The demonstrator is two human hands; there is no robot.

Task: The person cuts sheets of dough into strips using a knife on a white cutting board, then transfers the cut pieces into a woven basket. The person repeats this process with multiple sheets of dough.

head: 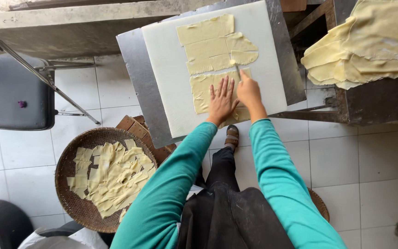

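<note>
My left hand (221,100) lies flat, fingers spread, on a pale yellow dough sheet (202,90) spread on a white cutting board (166,69). My right hand (248,91) is closed around a thin knife (237,69) whose blade points away from me into the dough just beyond my fingers. Several cut rectangular dough pieces (215,44) rest on the far part of the board. Both arms wear teal sleeves.
A round woven basket (72,203) of cut dough squares sits on the tiled floor at my left. The board rests on a metal tray (137,78). A stack of uncut dough sheets (369,41) is piled at the upper right. A grey chair (14,92) stands far left.
</note>
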